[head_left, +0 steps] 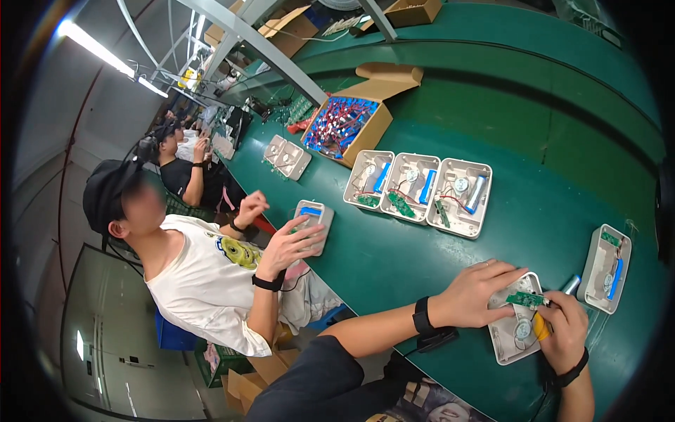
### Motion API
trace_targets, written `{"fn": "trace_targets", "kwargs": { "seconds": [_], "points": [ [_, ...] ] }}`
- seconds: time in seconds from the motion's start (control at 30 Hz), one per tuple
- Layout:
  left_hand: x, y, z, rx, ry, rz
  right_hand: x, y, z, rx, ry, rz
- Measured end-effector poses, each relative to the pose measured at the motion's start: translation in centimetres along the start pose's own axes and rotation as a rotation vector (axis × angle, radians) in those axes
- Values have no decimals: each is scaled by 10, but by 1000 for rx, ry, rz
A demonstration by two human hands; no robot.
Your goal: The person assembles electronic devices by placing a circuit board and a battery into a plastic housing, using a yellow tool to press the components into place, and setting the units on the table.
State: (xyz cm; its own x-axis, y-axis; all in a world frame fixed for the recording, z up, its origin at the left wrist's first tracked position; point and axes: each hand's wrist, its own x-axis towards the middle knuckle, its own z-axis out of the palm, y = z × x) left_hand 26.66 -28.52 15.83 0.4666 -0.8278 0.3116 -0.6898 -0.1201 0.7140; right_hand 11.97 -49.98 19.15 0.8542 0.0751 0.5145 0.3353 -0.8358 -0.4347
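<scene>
A small green circuit board sits over an open white plastic case at the lower right. My left hand is closed on the upper left of this case, its thumb by the board's left end. At the board's right end, the fingers of my right hand are pinched. Inside the case is a round speaker with thin wires. A yellow piece, its kind unclear, shows beside my right fingers. Just beyond that hand a blue and silver cylinder sticks out, partly hidden.
Three white cases with batteries, boards and speakers stand mid-bench; another case lies far right. Behind is a cardboard box of blue wired batteries. On the left a co-worker handles a case. A metal post rises behind.
</scene>
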Motion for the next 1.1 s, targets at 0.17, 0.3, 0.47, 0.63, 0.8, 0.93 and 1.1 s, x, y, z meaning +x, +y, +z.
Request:
{"fn": "trace_targets", "kwargs": {
  "seconds": [0.17,0.3,0.47,0.63,0.8,0.93,1.1],
  "points": [
    [-1,-1,0,-32,1,-6,-8,2,4,5,24,75],
    [-2,2,0,-34,-9,-23,-14,-2,4,-12,75,126],
    [7,1,12,-72,-24,57,-20,1,-4,-44,105,160],
    [0,3,-15,-14,-41,-80,1,0,5,109,81,153],
    [7,-1,-12,-56,-45,-21,-3,1,8,29,104,224],
    [4,-2,-11,-58,-38,-33,-4,-2,3,-24,100,228],
    [-6,-18,15,-116,-23,22,-11,-2,0,-110,86,131]
  ]
}}
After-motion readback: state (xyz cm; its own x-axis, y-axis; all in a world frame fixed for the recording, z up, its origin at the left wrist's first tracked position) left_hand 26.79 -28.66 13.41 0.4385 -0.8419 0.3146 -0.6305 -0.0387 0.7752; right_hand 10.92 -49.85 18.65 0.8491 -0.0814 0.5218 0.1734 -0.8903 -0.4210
